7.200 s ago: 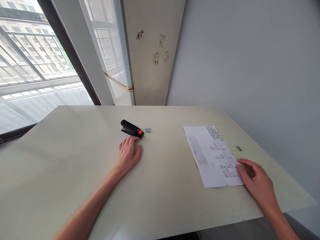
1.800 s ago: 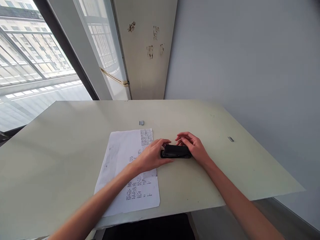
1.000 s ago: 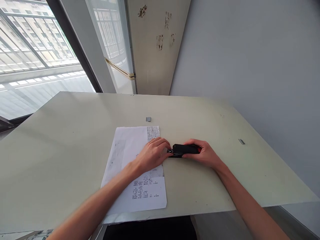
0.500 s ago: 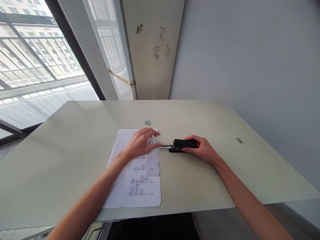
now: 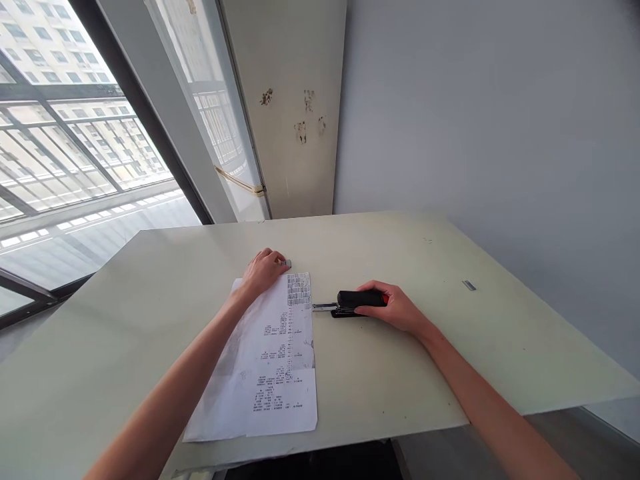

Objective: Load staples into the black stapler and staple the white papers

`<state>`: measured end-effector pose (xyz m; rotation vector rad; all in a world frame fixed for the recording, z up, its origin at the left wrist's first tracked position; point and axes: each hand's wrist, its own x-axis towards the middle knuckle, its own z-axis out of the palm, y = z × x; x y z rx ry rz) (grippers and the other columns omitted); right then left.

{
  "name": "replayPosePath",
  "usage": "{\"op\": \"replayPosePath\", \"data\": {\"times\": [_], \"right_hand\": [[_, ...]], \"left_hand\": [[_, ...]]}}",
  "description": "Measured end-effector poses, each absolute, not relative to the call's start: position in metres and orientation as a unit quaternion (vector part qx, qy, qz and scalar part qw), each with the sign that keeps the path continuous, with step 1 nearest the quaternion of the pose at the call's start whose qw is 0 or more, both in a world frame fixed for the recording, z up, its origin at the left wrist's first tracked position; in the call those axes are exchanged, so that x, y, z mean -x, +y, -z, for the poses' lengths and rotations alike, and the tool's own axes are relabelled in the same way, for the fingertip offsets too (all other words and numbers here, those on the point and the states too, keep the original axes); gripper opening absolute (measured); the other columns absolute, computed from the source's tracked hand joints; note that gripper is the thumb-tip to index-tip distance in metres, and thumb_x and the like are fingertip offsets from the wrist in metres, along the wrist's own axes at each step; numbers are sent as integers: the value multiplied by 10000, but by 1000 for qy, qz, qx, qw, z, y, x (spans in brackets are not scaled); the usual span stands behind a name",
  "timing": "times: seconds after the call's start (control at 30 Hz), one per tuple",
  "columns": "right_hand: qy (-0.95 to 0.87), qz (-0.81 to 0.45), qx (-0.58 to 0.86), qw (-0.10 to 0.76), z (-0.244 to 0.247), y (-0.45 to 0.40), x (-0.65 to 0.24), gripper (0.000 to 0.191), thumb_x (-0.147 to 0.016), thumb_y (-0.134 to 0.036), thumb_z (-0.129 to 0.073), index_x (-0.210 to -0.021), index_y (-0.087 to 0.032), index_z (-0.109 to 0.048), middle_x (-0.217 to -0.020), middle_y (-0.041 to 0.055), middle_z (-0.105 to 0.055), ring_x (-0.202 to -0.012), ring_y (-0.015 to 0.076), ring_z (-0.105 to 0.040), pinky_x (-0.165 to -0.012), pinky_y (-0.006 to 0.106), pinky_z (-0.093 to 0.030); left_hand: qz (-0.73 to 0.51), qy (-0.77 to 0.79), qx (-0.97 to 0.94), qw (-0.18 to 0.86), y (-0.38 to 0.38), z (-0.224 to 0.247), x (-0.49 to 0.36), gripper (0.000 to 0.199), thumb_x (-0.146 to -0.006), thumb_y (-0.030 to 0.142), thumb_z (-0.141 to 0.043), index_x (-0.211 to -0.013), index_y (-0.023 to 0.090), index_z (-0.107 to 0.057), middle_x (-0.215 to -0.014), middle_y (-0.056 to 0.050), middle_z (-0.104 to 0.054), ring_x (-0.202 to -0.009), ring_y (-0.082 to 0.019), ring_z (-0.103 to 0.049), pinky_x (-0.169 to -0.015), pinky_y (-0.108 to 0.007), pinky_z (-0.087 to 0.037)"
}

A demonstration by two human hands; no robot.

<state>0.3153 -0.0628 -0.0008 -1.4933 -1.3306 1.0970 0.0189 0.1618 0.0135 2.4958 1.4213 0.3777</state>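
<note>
My left hand (image 5: 265,270) is at the far edge of the printed paper (image 5: 270,373), its fingers closed on a small grey block of staples (image 5: 287,263). The fingertips partly hide the block. On the right, my right hand (image 5: 393,305) is wrapped round the rear of a black stapler (image 5: 361,299) with a red patch at its back. The stapler lies on the table, its metal staple tray (image 5: 324,307) sticking out forward to the left, its tip close beside the paper's right edge.
Another short grey strip of staples (image 5: 469,285) lies on the pale table (image 5: 400,373) to the right. A grey wall (image 5: 480,120) borders the table's right side. A window (image 5: 90,133) stands at the left, and a stained panel (image 5: 290,167) rises behind.
My left hand has moved off the stapler's front end and the paper to the staples beyond, and taken hold there. My right hand still grips the stapler. The view has tilted up slightly.
</note>
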Motion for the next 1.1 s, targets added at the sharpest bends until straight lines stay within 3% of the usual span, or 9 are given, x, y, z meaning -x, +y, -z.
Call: {"op": "replayPosePath", "data": {"times": [0.3,0.63,0.73,0.9,1.1], "right_hand": [[-535,-439,587,420,-2,-63,-314,438,-739,-528,-885,-1062,-281,-723,-1069,17,-753,-960,238,-692,-834,364,-536],[-539,-440,591,408,-1,-63,-315,446,-751,-545,-875,-1082,-291,-718,-1089,16,-754,-962,239,-686,-828,370,-532],[-535,-441,596,405,-2,-64,-314,464,-747,-557,-872,-1092,-286,-718,-1080,21,-757,-962,247,-694,-837,383,-543],[-537,-435,604,397,-2,-63,-314,477,-750,-569,-862,-1102,-281,-719,-1082,26,-761,-973,255,-704,-847,391,-552],[-546,-436,602,387,-1,-63,-314,489,-762,-590,-847,-1120,-284,-718,-1124,42,-763,-1011,274,-700,-853,402,-556]], "left_hand": [[-106,499,-850,128,169,-22,1,322,-915,523,-660,-1049,235,-715,-1215,-67,-691,-1040,-260,-686,-874,-365,-536],[-106,504,-849,119,176,-24,17,407,-958,458,-581,-1284,228,-665,-1266,-84,-682,-1045,-249,-693,-935,-364,-536],[-117,518,-841,106,175,-20,11,396,-956,514,-584,-1207,231,-700,-1284,-96,-665,-1096,-279,-682,-934,-381,-537],[-140,513,-841,96,173,-19,4,270,-963,467,-583,-978,230,-710,-1198,-88,-703,-1055,-283,-685,-879,-381,-535],[-201,491,-840,110,163,-26,16,331,-1050,464,-428,-1111,239,-663,-1089,-88,-765,-965,-270,-708,-855,-389,-533]]}}
